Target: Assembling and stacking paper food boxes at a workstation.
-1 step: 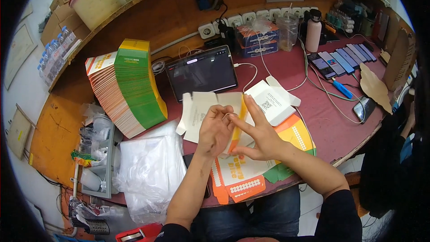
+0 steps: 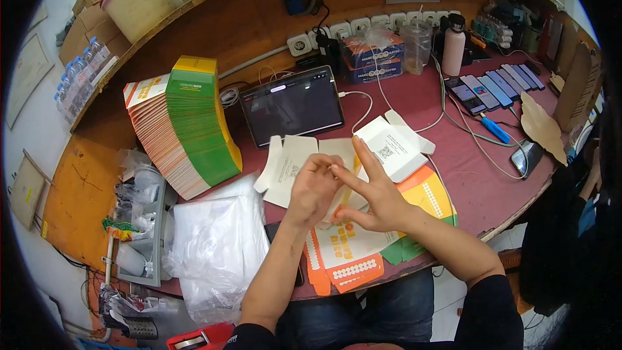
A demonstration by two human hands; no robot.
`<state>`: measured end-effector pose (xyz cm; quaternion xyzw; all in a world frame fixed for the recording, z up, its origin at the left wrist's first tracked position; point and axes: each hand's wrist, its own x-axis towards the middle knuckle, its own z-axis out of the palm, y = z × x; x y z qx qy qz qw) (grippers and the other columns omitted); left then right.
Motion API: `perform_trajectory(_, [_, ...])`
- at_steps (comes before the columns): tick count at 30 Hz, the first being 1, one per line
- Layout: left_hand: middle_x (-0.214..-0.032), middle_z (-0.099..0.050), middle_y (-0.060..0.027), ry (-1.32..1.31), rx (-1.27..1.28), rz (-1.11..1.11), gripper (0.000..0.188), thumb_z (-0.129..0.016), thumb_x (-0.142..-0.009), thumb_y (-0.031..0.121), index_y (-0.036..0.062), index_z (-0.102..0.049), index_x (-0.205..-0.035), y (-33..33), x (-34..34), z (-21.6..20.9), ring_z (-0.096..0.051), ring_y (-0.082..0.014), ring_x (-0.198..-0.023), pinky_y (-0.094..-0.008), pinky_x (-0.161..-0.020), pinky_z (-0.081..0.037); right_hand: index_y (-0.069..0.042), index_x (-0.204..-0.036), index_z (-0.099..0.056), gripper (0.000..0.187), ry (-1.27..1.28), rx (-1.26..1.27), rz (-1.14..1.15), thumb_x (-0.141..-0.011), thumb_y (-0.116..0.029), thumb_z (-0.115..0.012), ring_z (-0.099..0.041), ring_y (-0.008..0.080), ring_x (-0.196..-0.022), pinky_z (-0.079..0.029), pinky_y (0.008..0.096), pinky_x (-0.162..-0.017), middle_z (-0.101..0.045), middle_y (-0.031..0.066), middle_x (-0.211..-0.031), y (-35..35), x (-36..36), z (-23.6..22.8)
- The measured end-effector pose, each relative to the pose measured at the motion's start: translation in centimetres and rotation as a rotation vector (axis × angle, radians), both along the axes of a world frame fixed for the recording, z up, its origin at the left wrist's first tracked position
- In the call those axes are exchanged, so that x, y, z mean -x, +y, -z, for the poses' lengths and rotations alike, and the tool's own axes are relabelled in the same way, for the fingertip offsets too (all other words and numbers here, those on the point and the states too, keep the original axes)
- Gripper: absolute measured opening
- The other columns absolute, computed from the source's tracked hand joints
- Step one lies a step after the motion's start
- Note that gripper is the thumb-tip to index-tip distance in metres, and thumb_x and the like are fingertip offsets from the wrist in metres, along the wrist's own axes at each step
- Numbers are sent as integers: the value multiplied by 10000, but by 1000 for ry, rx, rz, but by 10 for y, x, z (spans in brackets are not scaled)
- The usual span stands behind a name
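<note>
Between my hands is a partly folded cardboard box [image 2: 343, 148], with pale inner faces and a yellow and orange side. Several of its flaps stick out to the left. My left hand [image 2: 311, 191] has curled fingers at the box's near edge; its palm hides part of the box. Along the right side, my right hand [image 2: 376, 202] grips with thumb and fingers apart, its index fingertip meeting the left fingertips. Beneath them lie flat printed carton sheets [image 2: 350, 246] in white, orange, yellow and green. Just beyond, a white box [image 2: 395, 149] with a square code sits on the table.
A tall stack of folded cartons [image 2: 194, 116] stands at the left, beside a tablet [image 2: 291, 104]. Clear plastic bags [image 2: 217, 246] lie near left. Several phones [image 2: 495, 87], a blue-handled tool [image 2: 495, 128], loose cables and a pink bottle [image 2: 454, 45] occupy the right side.
The box between my hands has tilted a little, and its left flaps have shifted slightly. Both hands stay almost in place.
</note>
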<state>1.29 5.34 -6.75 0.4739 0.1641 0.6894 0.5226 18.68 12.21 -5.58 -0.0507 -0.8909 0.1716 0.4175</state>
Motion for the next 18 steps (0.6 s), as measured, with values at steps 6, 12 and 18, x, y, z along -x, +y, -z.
perform_trajectory(6, [-1137,-573,-87,818,370,-27,617,-825,-729,125,-5,-482,-1225,-18,6,-31,-588,-197,-1032,-341,-952,-465,-90,-1430,-420,726,143,312,13,-785,-117,-752,-314,440,-1389,-349,466,-1098,-163,263,-1553,13,3,12])
perform_trajectory(12, [-911,-645,-79,1700,525,-188,563,-814,-733,260,2,-545,-1154,-23,-21,-45,-642,-199,-821,-335,-747,-509,-72,-1421,-416,673,128,384,16,-817,-92,-712,-370,413,-1361,-383,457,-1079,-216,250,-1529,19,4,22])
perform_trajectory(18, [-818,-680,-55,1111,511,-267,199,-688,-854,150,-22,-671,-952,-21,17,-28,-640,-119,-671,-275,-585,-500,-61,-1478,-293,811,236,688,-62,-810,-138,-746,-359,378,-1378,-383,485,-1080,-229,219,-1531,16,3,19])
